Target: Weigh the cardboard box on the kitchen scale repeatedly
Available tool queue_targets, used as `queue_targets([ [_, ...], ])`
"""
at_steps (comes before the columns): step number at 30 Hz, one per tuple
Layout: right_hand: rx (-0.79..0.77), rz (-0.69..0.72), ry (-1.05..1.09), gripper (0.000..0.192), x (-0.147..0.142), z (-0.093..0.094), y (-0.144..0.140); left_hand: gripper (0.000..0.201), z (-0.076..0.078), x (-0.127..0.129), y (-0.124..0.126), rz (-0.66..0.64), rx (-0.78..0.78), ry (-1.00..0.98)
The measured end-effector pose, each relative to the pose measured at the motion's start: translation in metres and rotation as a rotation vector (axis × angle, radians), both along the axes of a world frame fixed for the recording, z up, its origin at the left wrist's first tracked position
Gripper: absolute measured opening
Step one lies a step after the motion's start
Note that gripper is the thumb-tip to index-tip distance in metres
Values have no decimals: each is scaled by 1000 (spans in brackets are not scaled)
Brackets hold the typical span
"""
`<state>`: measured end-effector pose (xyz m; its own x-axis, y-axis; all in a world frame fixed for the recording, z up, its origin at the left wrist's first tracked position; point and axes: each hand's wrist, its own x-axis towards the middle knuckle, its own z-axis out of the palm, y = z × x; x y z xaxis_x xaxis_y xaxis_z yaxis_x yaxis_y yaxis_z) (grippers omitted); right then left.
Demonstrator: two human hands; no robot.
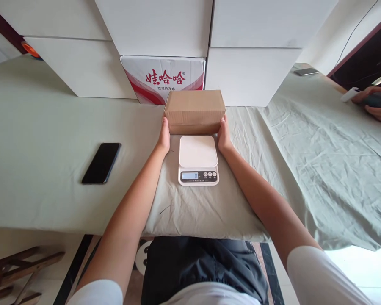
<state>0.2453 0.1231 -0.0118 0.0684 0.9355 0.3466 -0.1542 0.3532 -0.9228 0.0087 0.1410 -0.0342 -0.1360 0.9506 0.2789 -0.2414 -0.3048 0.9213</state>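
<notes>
A brown cardboard box [195,111] is gripped from both sides, just beyond a white kitchen scale [198,152]. My left hand [165,133] presses its left side, thumb at the front edge and the other fingers hidden along the side. On the opposite side my right hand [222,133] holds the box in the same way. Whether the box rests on the cloth or hangs slightly above it, I cannot tell. The scale's platform has nothing on it, and its lit display reads 0.
Left of the scale a black smartphone [101,163] lies on the green tablecloth [51,140]. Large white panels [241,76] and a red-and-white printed carton [168,78] stand behind. Another person's hands [379,101] are at far right, near another phone [306,72]. A wooden stool [15,271] stands lower left.
</notes>
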Motion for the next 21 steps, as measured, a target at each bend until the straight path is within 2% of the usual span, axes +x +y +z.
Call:
queue_targets([
  [3, 28, -19, 61, 70, -1, -8, 7, 89, 3, 0, -3, -21, -5, 3],
  [8, -30, -73, 90, 70, -1, -16, 15, 87, 8, 3, -9, -49, -22, -4],
  [14, -9, -67, 63, 70, 1, -12, 9, 89, 14, 5, -14, -47, -21, 5],
  [21, -4, -80, 18, 70, -1, -6, 4, 85, 13, 5, -15, -82, 13, -14],
])
